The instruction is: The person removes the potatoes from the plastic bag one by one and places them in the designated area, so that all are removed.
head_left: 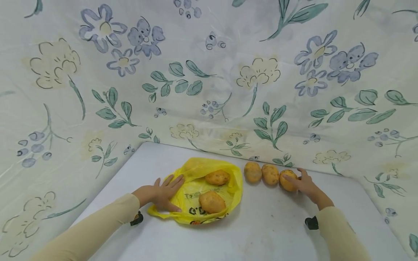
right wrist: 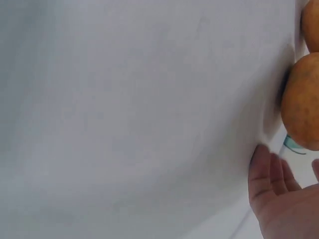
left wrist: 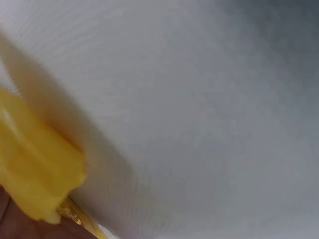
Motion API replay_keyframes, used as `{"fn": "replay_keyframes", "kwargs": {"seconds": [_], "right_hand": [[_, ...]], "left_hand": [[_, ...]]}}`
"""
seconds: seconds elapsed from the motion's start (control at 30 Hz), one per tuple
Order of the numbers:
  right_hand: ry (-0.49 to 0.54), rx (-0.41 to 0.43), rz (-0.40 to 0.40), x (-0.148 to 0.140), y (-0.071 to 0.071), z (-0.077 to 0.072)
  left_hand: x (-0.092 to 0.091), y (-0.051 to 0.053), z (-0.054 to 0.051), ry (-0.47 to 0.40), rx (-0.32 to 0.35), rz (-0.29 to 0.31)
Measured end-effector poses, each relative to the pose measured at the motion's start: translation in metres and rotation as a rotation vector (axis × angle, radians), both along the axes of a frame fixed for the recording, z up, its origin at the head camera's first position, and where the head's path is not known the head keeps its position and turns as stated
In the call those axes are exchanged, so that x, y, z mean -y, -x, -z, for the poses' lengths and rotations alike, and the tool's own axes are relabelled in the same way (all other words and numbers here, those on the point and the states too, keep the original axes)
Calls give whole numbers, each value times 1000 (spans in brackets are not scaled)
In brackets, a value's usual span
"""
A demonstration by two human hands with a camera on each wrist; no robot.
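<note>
Yellow printed plastic bag (head_left: 238,183) on the table, mouth facing up – two potatoes inside, three to its right.
I observe the bare left hand (head_left: 166,192) spread on its left edge, fingers straight; the bare right hand (head_left: 307,185) is at the row's rightmost brown potato (head_left: 285,184), fingers parted, not closed round it – contact I cannot confirm. The row's brown oval left potato (head_left: 253,172) and middle potato (head_left: 270,174) point their long axes away from the person; the bag's far oval potato (head_left: 217,177) lies sideways, its near oval potato (head_left: 212,202) slants. White table (head_left: 235,243) bears brownish specks; pale floral sheeting (head_left: 196,43) encloses it.
</note>
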State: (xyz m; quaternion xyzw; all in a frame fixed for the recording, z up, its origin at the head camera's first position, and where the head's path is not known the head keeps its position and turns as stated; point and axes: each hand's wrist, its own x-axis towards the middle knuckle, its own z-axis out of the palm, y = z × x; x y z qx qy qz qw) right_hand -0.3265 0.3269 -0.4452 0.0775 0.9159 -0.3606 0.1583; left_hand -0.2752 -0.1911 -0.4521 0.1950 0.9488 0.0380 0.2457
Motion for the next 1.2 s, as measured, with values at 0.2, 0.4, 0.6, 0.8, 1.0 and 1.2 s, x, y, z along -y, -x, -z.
{"fn": "replay_keyframes", "kwargs": {"seconds": [0.2,0.4,0.6,0.8,1.0,1.2], "right_hand": [[-121,-146,-5,-10,-6,-10],[-250,-324,-32,-19,-14,-8],[-372,-463,-77,-21,-25,-6],[-464,-547,-144,-13,-30,-10],[-441,-525,-172,0,-31,-24],[-498,-500,-214,9,-31,-35]], "left_hand": [[-2,1,-1,-11,-2,4],[-2,2,0,-5,-5,2],[-2,-1,4,-9,0,-1],[-1,0,1,9,-13,12],[0,3,-1,10,6,7],[-2,4,-2,-4,23,-2]]}}
